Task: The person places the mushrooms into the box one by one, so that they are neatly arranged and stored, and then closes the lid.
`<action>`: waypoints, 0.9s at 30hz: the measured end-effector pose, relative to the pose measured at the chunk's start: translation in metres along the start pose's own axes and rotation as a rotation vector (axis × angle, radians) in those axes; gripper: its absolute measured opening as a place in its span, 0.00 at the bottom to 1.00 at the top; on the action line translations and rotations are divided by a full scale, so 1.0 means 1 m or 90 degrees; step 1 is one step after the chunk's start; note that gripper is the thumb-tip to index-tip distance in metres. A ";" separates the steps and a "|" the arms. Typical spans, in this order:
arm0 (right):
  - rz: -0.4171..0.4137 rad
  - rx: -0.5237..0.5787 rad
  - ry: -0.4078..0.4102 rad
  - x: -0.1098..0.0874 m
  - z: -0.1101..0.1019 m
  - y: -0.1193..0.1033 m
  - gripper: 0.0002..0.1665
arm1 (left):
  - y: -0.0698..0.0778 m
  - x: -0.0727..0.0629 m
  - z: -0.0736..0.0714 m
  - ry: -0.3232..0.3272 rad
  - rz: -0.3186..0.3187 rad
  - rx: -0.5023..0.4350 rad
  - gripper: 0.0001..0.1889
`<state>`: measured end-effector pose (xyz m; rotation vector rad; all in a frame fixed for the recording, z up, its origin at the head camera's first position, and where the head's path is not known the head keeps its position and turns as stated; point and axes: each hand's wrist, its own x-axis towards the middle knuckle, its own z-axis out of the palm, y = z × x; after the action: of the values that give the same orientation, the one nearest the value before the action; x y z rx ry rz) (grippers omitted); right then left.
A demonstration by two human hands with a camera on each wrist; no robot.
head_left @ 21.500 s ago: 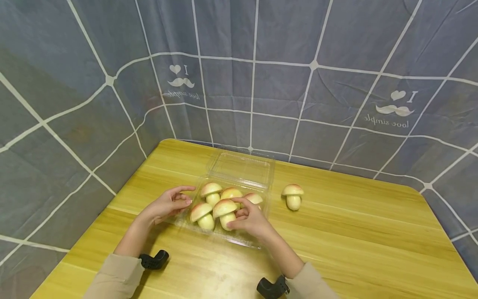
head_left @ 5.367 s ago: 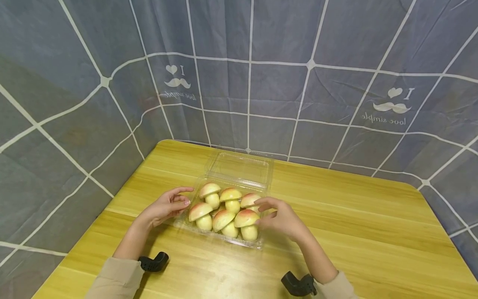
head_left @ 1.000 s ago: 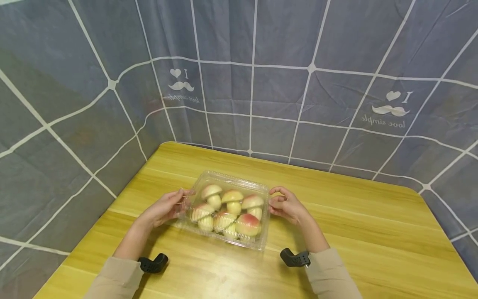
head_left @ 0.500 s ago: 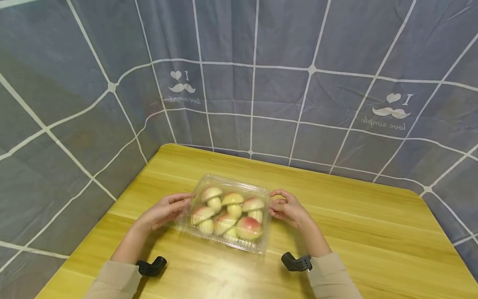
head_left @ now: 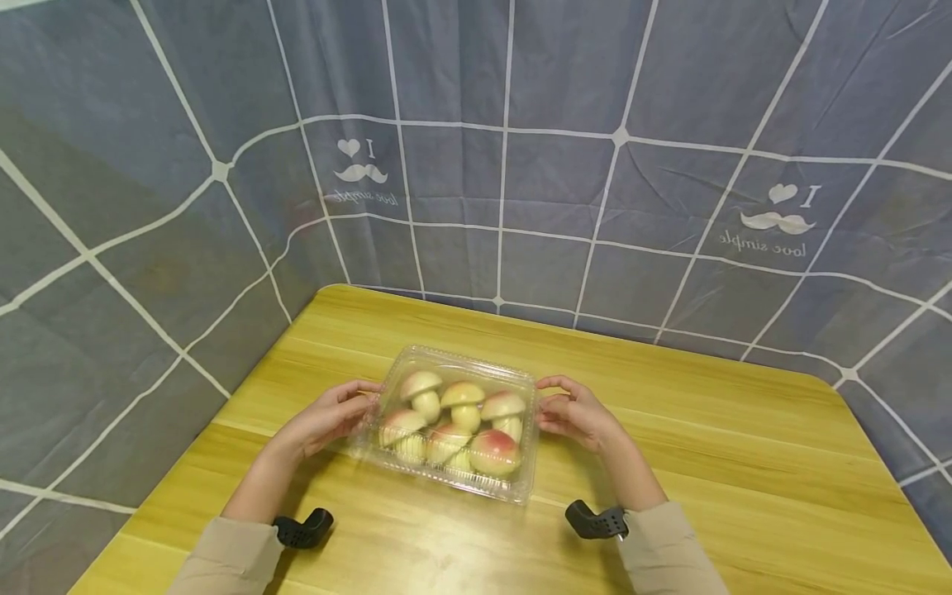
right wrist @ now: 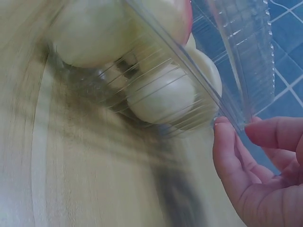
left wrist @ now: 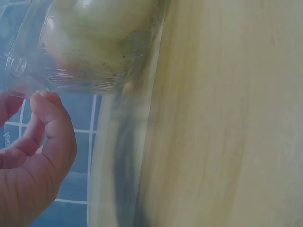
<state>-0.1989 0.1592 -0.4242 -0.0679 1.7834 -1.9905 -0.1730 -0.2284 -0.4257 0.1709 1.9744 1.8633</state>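
Observation:
A clear plastic clamshell box (head_left: 476, 364) sits on the wooden table with its lid lying down over the base. Inside are several pale yellow mushroom-shaped pieces (head_left: 465, 405) with red-tinged caps, in two rows. At the box's left side, my left hand (head_left: 327, 420) pinches the rim between thumb and finger, as the left wrist view shows on the plastic edge (left wrist: 19, 66). My right hand (head_left: 578, 415) does the same on the right side; in the right wrist view its thumb and finger (right wrist: 225, 146) meet at the lid and base edges, which look slightly apart there.
The wooden table (head_left: 714, 446) extends to the right and front of the box. A grey-blue curtain (head_left: 565, 190) with white lines hangs behind and to the left. Each wrist carries a black camera mount (head_left: 303, 529).
Earlier, the right hand set pieces in the box and one lay on the table to the right; that one is now inside. The lid, open at the back before, now covers them.

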 end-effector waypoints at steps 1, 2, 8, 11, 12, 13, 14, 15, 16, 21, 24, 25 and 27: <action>0.000 -0.005 -0.002 0.000 0.000 0.000 0.19 | 0.000 0.000 -0.001 0.005 0.001 0.000 0.19; 0.000 -0.008 -0.006 -0.001 0.000 0.000 0.20 | -0.001 -0.001 -0.001 0.009 0.003 0.000 0.17; 0.009 -0.021 -0.021 -0.006 0.004 0.000 0.24 | -0.005 -0.004 0.001 0.043 0.028 0.006 0.19; 0.011 -0.021 -0.018 -0.010 0.004 0.000 0.21 | -0.006 -0.005 0.005 0.049 0.043 0.002 0.23; 0.010 -0.024 -0.020 -0.012 0.005 0.000 0.20 | -0.006 -0.006 0.005 0.049 0.045 0.003 0.24; 0.010 -0.028 -0.022 -0.014 0.005 0.000 0.19 | -0.005 -0.007 0.007 0.048 0.045 0.005 0.24; 0.010 -0.030 -0.024 -0.016 0.006 0.000 0.20 | -0.005 -0.007 0.007 0.046 0.044 0.004 0.25; 0.009 -0.032 -0.028 -0.017 0.007 0.000 0.21 | -0.005 -0.008 0.007 0.044 0.041 0.007 0.26; 0.009 -0.035 -0.034 -0.019 0.008 0.000 0.24 | -0.005 -0.009 0.007 0.043 0.037 0.009 0.26; 0.006 -0.034 -0.050 -0.027 0.014 0.000 0.37 | -0.005 -0.016 0.004 0.002 0.034 0.017 0.28; 0.008 -0.031 -0.063 -0.032 0.018 0.002 0.45 | -0.005 -0.020 0.002 -0.036 0.039 0.011 0.29; 0.009 -0.030 -0.071 -0.034 0.019 0.003 0.47 | -0.005 -0.021 0.001 -0.049 0.041 0.011 0.30; 0.012 -0.025 -0.088 -0.037 0.021 0.004 0.51 | -0.005 -0.024 -0.001 -0.070 0.043 0.007 0.31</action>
<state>-0.1571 0.1531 -0.4153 -0.1956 1.7296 -1.8899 -0.1509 -0.2386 -0.4256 0.3399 1.9274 1.8434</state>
